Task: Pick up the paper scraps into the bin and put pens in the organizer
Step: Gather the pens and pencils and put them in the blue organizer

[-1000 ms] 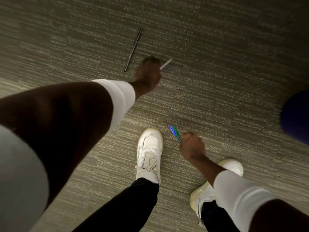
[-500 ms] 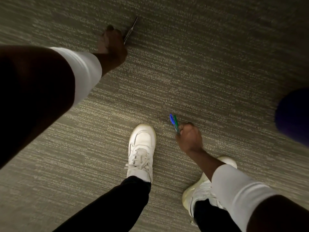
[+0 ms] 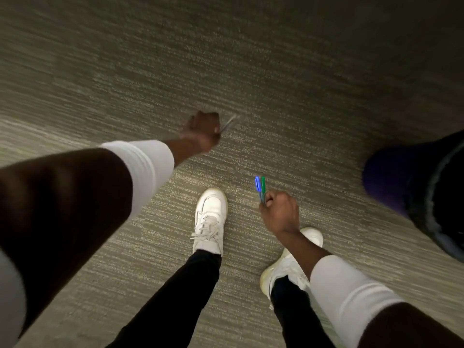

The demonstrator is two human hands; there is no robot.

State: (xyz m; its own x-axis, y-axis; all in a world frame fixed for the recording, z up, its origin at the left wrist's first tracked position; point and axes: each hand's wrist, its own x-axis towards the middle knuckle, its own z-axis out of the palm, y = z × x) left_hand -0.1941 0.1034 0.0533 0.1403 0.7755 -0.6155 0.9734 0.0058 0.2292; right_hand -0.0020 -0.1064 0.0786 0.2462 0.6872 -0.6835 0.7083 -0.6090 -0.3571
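Note:
My left hand [image 3: 202, 131] is a closed fist above the carpet, gripping thin pens [image 3: 229, 124] that stick out to the upper right and are blurred by motion. My right hand [image 3: 281, 212] is lower, near my right shoe, closed on a blue pen [image 3: 257, 185] and a green pen [image 3: 263, 185] that point upward side by side. No paper scraps, bin or organizer show in this view.
Grey striped carpet [image 3: 276, 71] fills the view. My two white shoes [image 3: 210, 218] and black trouser legs stand at the bottom middle. A dark purple and black object [image 3: 411, 182] sits at the right edge.
My left hand reached the dark pen on the carpet, took it and has drawn back toward the middle with it. The right hand has kept its two pens.

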